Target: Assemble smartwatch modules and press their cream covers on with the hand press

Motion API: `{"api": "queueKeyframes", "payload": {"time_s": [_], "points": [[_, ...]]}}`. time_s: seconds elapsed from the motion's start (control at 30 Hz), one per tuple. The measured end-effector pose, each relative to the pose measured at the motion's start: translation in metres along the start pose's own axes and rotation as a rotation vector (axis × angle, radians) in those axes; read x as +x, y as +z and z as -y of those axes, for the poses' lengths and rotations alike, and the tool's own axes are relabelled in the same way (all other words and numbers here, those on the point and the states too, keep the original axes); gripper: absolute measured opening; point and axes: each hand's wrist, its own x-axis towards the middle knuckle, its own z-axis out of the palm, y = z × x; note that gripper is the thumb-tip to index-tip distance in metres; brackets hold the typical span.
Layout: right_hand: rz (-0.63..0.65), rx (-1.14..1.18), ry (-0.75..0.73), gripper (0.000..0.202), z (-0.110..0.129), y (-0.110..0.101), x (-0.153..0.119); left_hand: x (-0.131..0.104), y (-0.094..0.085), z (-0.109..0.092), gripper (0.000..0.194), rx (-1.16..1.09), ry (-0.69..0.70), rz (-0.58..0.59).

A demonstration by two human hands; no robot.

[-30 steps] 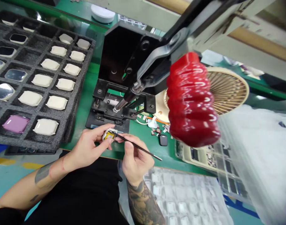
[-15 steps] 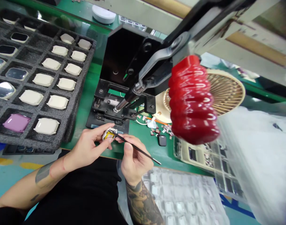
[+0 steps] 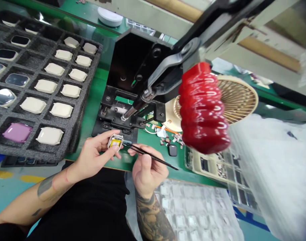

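Note:
My left hand (image 3: 96,150) grips a small white watch case (image 3: 115,142) by its edges, its open inside facing up with a yellow part showing. The thumb rests on the case's lower rim. Black tweezers (image 3: 153,156) lie in my right hand (image 3: 149,169), pinched between thumb and fingers. Their tips point at the case from the right and look slightly apart from it. Just beyond the case stands a black press (image 3: 129,115) with a red ribbed handle (image 3: 203,110) hanging over the bench.
A grey foam tray (image 3: 79,134) with several white cases and one purple case (image 3: 17,132) fills the left. On the right are scattered small parts (image 3: 168,139), a black watch-shaped piece (image 3: 172,150), a beige fan (image 3: 236,97), a parts box (image 3: 205,164) and a clear plastic tray (image 3: 198,204).
The tweezers' tips have drawn out of the watch case to the right, with my right hand shifting right. My left hand still holds the case, now more exposed.

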Motion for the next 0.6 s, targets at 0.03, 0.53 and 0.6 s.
{"api": "queueKeyframes", "payload": {"time_s": [0.03,0.53,0.6], "points": [[-0.027,-0.015,-0.003,0.014,0.0,0.001,0.0,0.0,0.0,0.0,0.042,-0.009,-0.002,-0.004],[-0.017,0.089,0.073,0.044,0.07,-0.109,0.047,-0.003,-0.018,0.002,0.05,-0.04,-0.107,-0.061],[-0.176,-0.16,-0.085,0.053,0.091,-0.159,0.079,-0.006,-0.018,0.002,0.05,0.01,-0.101,-0.042]]}}
